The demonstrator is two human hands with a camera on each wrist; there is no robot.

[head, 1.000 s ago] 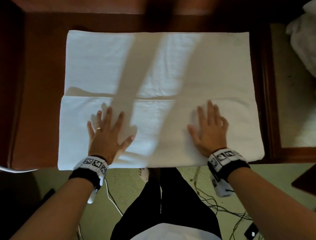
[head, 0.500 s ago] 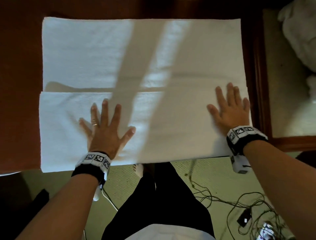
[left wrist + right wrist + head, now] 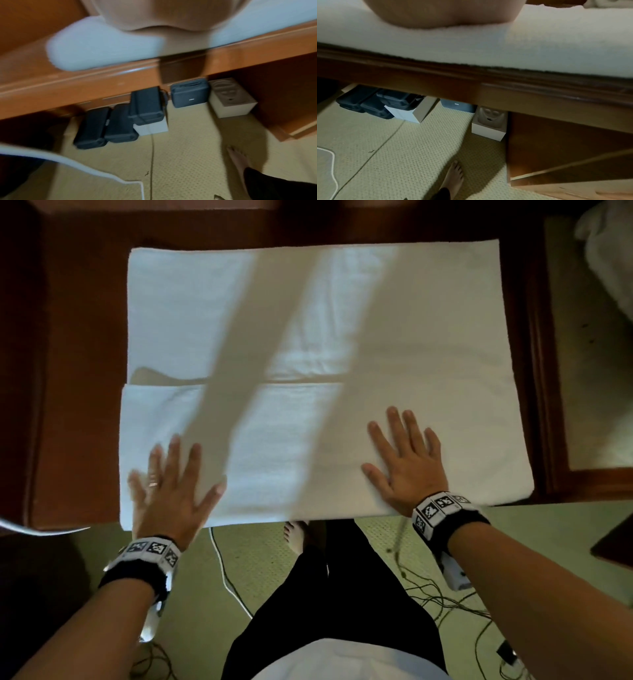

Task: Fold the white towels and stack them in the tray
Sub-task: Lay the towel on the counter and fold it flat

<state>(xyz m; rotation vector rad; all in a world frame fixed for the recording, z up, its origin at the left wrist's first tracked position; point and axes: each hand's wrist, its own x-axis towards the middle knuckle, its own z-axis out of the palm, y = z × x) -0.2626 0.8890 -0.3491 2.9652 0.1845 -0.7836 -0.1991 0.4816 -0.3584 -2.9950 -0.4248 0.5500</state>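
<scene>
Both palms are down flat on the white towel point(image 3: 342, 344), which fills the centre of the head view, spread over the brown wooden table point(image 3: 75, 371) with its near part doubled over. The left hand point(image 3: 171, 491), lower left and blurred, has its fingers splayed straight on the folded layer, gripping nothing. The right hand point(image 3: 407, 463), lower right, lies just as flat and open-fingered there.

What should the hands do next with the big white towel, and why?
Probably slide both flat hands outward once more, then fold the far half over. The left hand and right hand press flat on the folded near layer of the white towel, and a small bump shows at that layer's far left edge.
</scene>
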